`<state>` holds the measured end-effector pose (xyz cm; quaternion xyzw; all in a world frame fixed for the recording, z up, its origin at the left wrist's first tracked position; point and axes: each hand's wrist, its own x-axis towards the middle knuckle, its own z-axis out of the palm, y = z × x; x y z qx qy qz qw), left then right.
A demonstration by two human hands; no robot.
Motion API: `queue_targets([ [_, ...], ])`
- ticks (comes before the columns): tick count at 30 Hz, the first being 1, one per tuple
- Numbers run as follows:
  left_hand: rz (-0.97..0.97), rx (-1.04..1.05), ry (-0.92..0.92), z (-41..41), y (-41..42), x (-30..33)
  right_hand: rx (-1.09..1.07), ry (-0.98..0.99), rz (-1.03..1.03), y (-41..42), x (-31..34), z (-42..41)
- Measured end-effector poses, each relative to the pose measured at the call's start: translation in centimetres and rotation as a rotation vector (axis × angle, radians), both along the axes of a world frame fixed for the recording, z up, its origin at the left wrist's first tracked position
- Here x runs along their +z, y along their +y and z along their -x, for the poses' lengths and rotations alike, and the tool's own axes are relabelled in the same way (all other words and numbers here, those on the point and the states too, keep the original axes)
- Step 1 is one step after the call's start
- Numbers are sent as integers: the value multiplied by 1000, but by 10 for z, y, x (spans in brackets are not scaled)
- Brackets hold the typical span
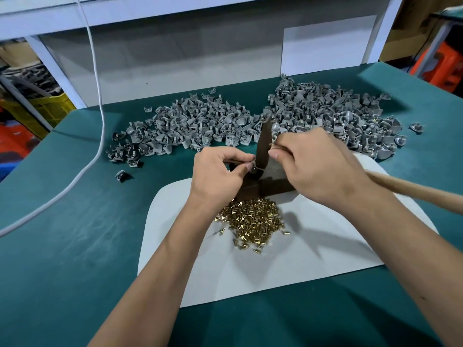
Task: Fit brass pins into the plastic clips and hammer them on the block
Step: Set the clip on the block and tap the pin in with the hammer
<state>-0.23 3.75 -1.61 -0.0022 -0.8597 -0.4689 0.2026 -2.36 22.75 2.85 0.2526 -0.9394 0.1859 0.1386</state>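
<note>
hammer handle point(413, 190) cut off at right edge, block point(273, 181) partly hidden

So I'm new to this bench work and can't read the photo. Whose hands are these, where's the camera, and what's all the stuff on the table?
The camera sits on the worker's head, looking down at their bare hands. The left hand pinches a small grey clip on a dark metal block. The right hand grips a hammer by its wooden handle. Brass pins lie heaped on a white mat. Two piles of grey plastic clips sit behind, on the green table.
</note>
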Motion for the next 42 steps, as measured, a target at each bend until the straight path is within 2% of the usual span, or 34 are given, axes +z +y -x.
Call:
queue_targets([
  [2,-9,-3,-13,0,0,0,-11,-44,-28,1,1,1],
  [6,-36,-5,-19,2,-2,0,-15,62,57,1,-1,-1],
  [10,-42,-10,-30,1,-2,0,-5,-34,-22,-1,0,-3],
  [13,-43,-13,-23,2,-4,0,-7,53,38,0,2,-5],
  [17,-47,-11,-26,1,-3,1,10,-32,-24,-5,0,-7],
  [21,-54,-14,-18,2,-5,1,-6,36,39,-4,0,-7],
  [23,-61,-15,-28,1,-5,1,-3,-39,-3,-7,-3,-9],
  [26,-58,-23,-29,1,-6,0,-22,-48,-74,-7,4,-6],
  [32,-105,-55,-22,1,-3,-8,-81,15,112,7,7,-5],
  [36,-38,-42,-32,4,-7,-12,-102,-50,24,9,5,-7],
  [39,-70,-55,-72,5,-9,-11,-69,-95,-65,8,10,-9],
  [42,-105,-40,-110,6,-9,-10,-49,-44,-44,7,20,-7],
])
